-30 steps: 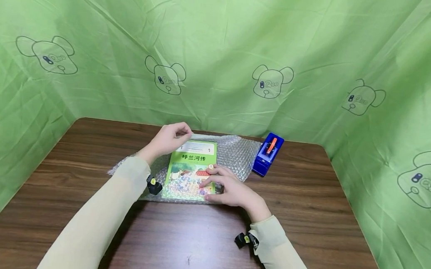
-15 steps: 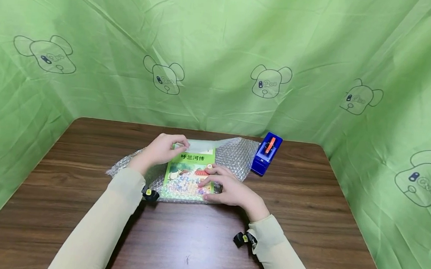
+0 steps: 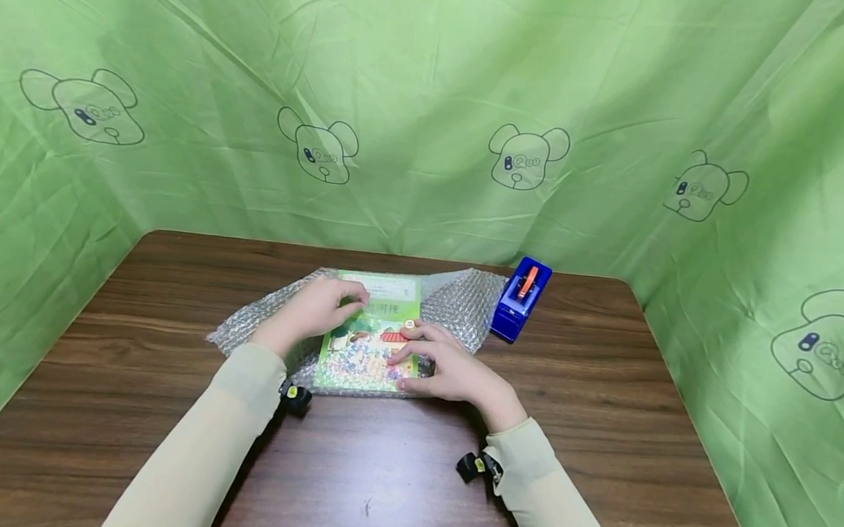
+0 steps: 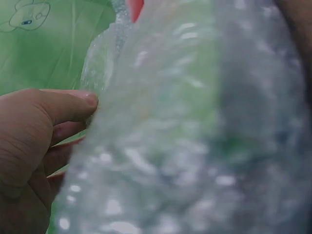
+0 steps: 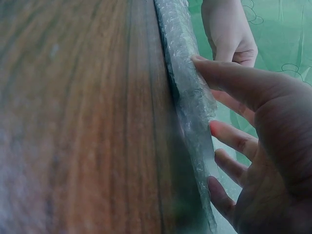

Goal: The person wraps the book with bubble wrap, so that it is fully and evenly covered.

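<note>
A green picture-covered book [image 3: 368, 349] lies on a sheet of bubble wrap [image 3: 466, 303] near the table's far side. Its lower part shows through wrap folded over it, and a clear layer now dims the title. My left hand [image 3: 316, 309] is over the book's upper left, pinching the edge of this far flap. In the left wrist view, the left hand [image 4: 29, 141] has thumb and finger meeting at the wrap's edge. My right hand [image 3: 451, 372] rests with spread fingers on the wrapped lower right of the book. In the right wrist view, its fingertips [image 5: 226, 134] touch the wrap.
A blue tape dispenser [image 3: 512, 323] with an orange part stands right of the wrap, close to its corner. The brown wooden table [image 3: 602, 423] is enclosed by green cloth [image 3: 421, 67]. Small black cameras [image 3: 298, 400] sit on both wrists.
My left hand has drawn the far flap of bubble wrap towards me, down over the book's top and title. The right hand stays in place on the lower right.
</note>
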The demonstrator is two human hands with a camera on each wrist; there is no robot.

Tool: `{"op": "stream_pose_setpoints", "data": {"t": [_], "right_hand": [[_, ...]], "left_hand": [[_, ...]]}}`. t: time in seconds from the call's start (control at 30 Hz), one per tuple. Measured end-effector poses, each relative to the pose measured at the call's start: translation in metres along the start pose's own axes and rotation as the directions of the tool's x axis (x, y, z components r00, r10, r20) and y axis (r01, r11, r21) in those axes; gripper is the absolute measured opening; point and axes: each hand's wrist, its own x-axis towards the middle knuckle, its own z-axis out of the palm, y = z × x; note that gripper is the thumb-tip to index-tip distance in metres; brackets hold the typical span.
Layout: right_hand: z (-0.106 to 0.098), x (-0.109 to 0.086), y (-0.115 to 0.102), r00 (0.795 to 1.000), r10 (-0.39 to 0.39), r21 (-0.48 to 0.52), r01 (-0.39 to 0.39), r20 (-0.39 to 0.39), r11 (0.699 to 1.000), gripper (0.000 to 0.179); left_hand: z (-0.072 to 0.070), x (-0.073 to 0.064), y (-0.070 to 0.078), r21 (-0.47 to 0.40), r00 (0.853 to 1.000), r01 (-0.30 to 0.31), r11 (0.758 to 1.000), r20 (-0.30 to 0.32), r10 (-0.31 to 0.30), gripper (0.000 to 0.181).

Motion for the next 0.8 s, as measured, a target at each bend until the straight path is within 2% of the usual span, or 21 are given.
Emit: {"op": "stream_pose_setpoints", "data": {"t": [0.17, 0.37, 0.5, 0.63, 0.8], "right_hand": [[0.000, 0.000, -0.001, 1.000, 0.000, -0.005, 0.000, 0.000, 1.000, 0.032], [0.001, -0.001, -0.001, 1.000, 0.004, 0.000, -0.004, -0.002, 1.000, 0.031], [0.002, -0.001, -0.001, 1.000, 0.003, 0.007, -0.003, -0.003, 1.000, 0.030], [0.001, -0.001, -0.001, 1.000, 0.007, 0.011, -0.007, 0.000, 1.000, 0.030], [0.002, -0.001, 0.000, 1.000, 0.023, 0.011, -0.023, 0.002, 1.000, 0.031]], "left_hand": [[0.008, -0.004, 0.001, 0.061, 1.000, 0.008, 0.998, -0.028, -0.006, 0.011], [0.013, -0.007, 0.010, 0.185, 0.997, -0.047, 0.982, -0.059, 0.059, 0.005], [0.014, -0.010, 0.014, 0.203, 0.996, -0.061, 0.977, -0.056, 0.073, 0.007], [0.012, -0.013, 0.014, 0.166, 0.999, -0.033, 0.986, 0.003, 0.033, 0.008], [0.008, -0.019, 0.019, 0.086, 0.994, 0.019, 0.996, 0.110, -0.028, 0.038]]}}
